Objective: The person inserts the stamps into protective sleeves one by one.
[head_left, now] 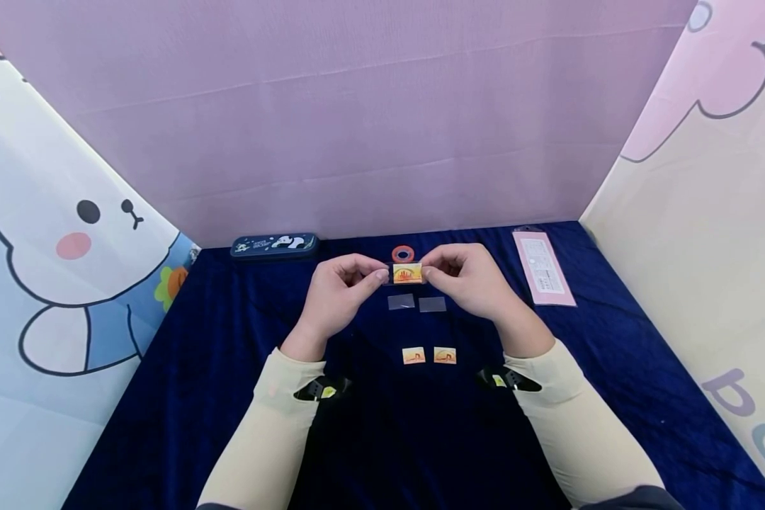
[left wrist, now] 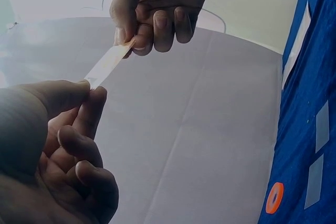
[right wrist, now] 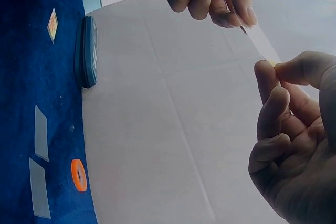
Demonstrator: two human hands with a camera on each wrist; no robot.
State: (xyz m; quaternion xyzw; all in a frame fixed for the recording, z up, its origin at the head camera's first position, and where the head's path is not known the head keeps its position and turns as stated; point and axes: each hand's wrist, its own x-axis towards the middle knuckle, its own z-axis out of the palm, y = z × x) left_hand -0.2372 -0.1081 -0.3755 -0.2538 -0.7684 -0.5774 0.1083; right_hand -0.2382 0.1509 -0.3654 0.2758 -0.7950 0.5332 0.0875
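Between both hands, raised off the cloth, is a small yellow-and-orange picture card (head_left: 408,273) with a strip of clear plastic showing at its left side. My left hand (head_left: 336,296) pinches the left end between thumb and forefinger. At the other end, the thumb and forefinger of my right hand (head_left: 474,282) pinch the card's edge. The wrist views catch the card nearly edge-on, as a pale strip (left wrist: 107,67). Below it on the cloth lie two clear plastic rectangles (head_left: 401,302), side by side. Closer to me are two similar picture cards (head_left: 413,355), also side by side.
An orange ring like a tape roll (head_left: 403,253) lies just beyond the hands. At the back left is a dark blue pencil case (head_left: 274,245) with a panda print. A pink-and-white package (head_left: 544,269) lies to the right. Fabric walls enclose the blue cloth (head_left: 382,432).
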